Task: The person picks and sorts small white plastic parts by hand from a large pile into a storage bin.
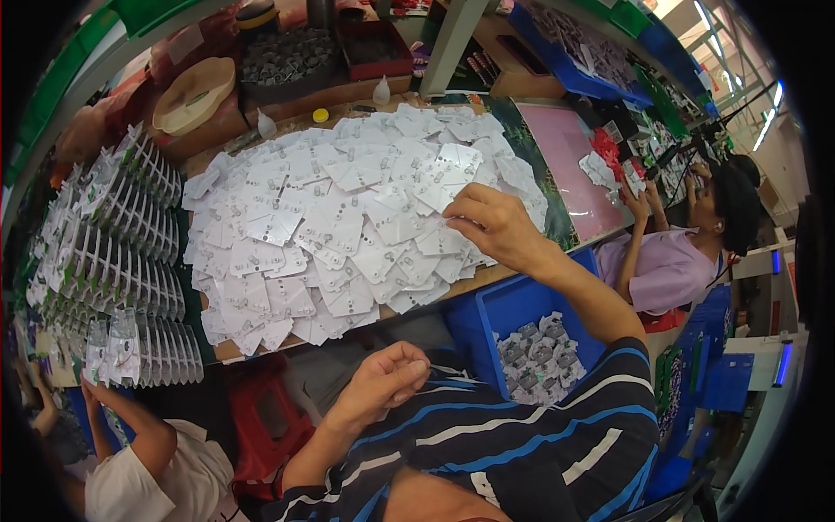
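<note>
Right hand is stretched forward over a bench, its fingers pinched on a white card at the right edge of a wide heap of cards. Left hand is held low near the lap, loosely curled with thumb and fingertips together; whether anything is gripped cannot be told. The heap lies ahead and left of the right hand, which is much the nearer. A blue bin of bagged parts sits below the bench. Racked packets stand far left. Other people work at both sides.
</note>
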Demonstrator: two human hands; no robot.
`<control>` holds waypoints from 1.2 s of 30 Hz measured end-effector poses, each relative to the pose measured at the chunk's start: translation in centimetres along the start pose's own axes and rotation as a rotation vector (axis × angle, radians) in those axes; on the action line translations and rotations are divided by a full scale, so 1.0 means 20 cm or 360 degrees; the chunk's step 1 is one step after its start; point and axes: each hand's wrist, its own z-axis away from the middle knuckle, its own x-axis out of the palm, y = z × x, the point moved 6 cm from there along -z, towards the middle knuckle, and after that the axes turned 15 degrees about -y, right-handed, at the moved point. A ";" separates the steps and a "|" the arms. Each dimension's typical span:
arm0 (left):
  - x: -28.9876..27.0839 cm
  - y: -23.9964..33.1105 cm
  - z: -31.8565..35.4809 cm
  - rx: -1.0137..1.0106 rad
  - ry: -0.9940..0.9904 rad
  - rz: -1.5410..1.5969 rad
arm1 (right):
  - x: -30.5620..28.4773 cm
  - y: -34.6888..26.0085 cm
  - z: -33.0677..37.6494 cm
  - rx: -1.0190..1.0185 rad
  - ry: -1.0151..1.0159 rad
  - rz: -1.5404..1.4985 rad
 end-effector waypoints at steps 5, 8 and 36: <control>0.01 -0.02 0.02 0.0012 0.0048 -0.0014 | 0.03 -0.02 -0.05 -0.0114 -0.0039 0.0252; -0.01 -0.03 0.01 0.0057 0.0033 0.0024 | 0.05 0.00 -0.06 -0.0159 -0.0066 0.0332; 0.00 0.12 -0.01 0.0487 0.0263 0.0266 | 0.26 -0.48 0.12 -0.0431 -0.0269 -0.0549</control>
